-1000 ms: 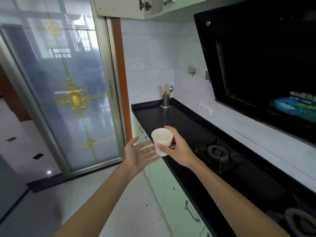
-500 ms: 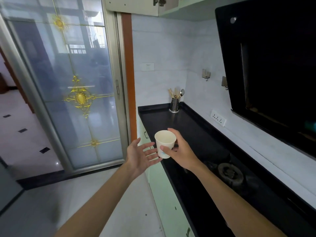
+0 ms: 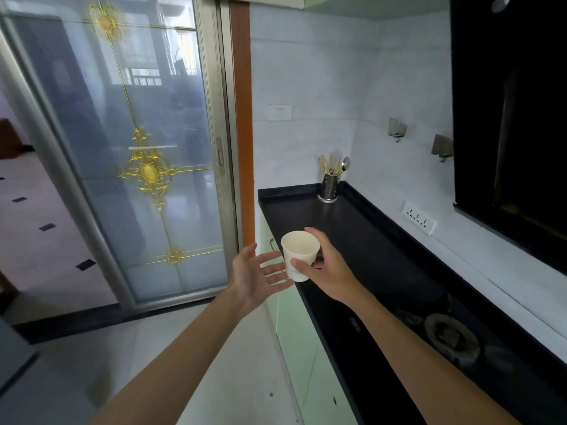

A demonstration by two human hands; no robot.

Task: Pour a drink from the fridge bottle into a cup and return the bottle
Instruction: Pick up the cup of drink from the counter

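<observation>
- The bare left hand [image 3: 257, 277] is uncovered from wrist to fingertips; its palm side shows, faintly creased, with long, slim fingers.
- The bare right hand [image 3: 329, 271] is uncovered likewise; its smooth back shows, with the knuckles and thumb plainly outlined.
- The bare left forearm [image 3: 171, 360] is slim and smooth along all its visible length, looking broader toward the lower edge of the view.
- The bare right forearm [image 3: 423, 357] has the same slim build and shows as far as the lower right corner.
- Upper arms, shoulders and clothing lie outside the view.
</observation>
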